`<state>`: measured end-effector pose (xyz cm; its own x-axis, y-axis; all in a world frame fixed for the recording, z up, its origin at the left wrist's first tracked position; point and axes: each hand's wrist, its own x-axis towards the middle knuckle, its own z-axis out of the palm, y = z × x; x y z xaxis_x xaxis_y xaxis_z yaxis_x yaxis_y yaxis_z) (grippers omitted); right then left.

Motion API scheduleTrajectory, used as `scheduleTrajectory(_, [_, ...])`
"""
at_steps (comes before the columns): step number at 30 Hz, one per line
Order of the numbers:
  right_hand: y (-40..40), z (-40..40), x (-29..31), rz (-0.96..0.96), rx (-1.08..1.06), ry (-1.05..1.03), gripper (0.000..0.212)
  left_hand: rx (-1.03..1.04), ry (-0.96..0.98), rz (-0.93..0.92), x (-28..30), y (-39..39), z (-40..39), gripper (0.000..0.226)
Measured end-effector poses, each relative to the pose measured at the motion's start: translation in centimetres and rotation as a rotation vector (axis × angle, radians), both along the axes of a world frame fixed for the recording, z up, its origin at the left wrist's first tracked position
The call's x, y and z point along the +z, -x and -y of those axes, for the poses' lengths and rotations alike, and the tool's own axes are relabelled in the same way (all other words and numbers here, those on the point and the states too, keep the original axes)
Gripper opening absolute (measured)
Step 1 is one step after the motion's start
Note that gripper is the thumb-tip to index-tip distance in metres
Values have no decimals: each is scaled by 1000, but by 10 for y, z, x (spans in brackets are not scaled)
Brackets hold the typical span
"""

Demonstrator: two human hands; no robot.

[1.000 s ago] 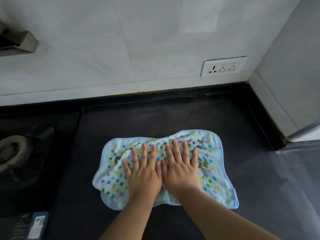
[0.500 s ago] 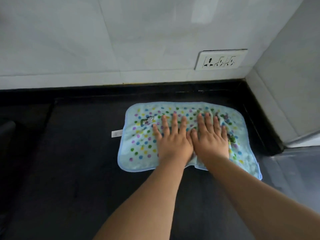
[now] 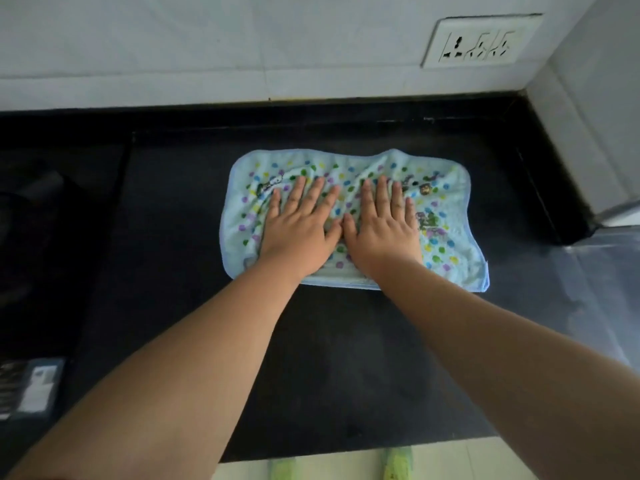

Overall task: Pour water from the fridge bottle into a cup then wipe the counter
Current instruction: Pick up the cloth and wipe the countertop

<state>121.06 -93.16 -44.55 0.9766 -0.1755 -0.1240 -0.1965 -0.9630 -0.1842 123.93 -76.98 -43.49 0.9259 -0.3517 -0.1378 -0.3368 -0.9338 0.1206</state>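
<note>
A pale blue dotted cloth [image 3: 446, 237] lies flat on the black bench [image 3: 346, 358] near the back wall, with the left hand [image 3: 298, 230] and right hand [image 3: 384, 230] side by side, fingers straight, pressing down on it, below a white wall socket [image 3: 479, 41].

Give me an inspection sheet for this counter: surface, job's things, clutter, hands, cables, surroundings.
Surface: black counter, glossy; grey section at right.
Job's things: dotted cloth spread flat on the counter; bottle and cup not in view.
Clutter: dark packet at the left edge.
Hands: left hand and right hand side by side, fingers straight, pressing on the cloth; no grip.
Cables: nothing seen.
Surroundings: white tiled wall, socket plate, stove partly visible at left.
</note>
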Motion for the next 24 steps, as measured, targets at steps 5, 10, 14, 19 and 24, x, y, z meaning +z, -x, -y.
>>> scheduleTrajectory(5, [90, -43, 5, 46, 62, -92, 68, 34, 3, 38, -5, 93, -33, 67])
scheduleTrajectory(10, [180, -33, 4, 64, 157, -50, 64, 14, 26, 68, -12, 170, -34, 68])
scheduleTrajectory(14, [166, -6, 12, -30, 2, 23, 74, 10, 33, 37, -7, 171, -14, 72])
scheduleTrajectory(19, [138, -54, 11, -83, -5, 26, 72, 172, 7, 11, -1, 161, -36, 65])
scheduleTrajectory(24, [80, -119, 7, -39, 330, -86, 71, 525, -85, -102, -4, 135, -115, 72])
